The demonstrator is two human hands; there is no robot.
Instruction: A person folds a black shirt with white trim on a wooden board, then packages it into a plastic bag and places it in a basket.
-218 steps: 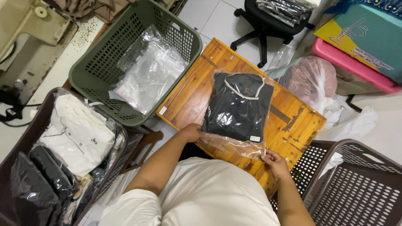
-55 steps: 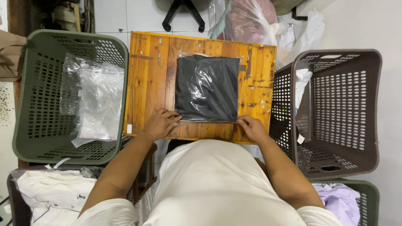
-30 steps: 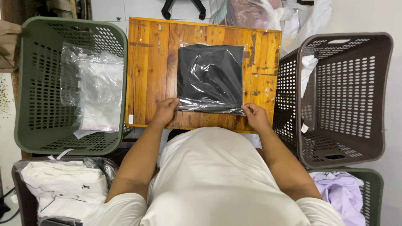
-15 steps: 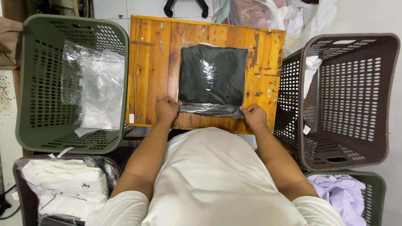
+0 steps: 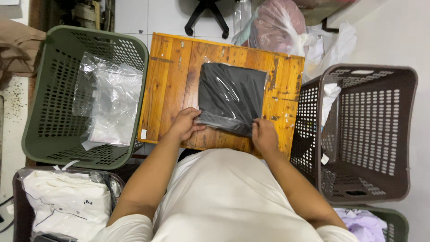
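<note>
On either side, two big laundry baskets: green basket (image 5: 42, 134) at left with clear plastic bags (image 5: 109, 105) inside, brown basket (image 5: 398, 134) at right, almost bare. Between them, wooden board (image 5: 170, 80) as work surface. Flat on its middle, dark folded garment in a clear bag (image 5: 233, 92), near edge folded over. At that near edge, left hand (image 5: 184, 123) pinching the left corner, fingers closed on the plastic; right hand (image 5: 264, 134) pressing and gripping the right corner likewise. Lower left, white folded clothes (image 5: 67, 204) in a dark bin.
</note>
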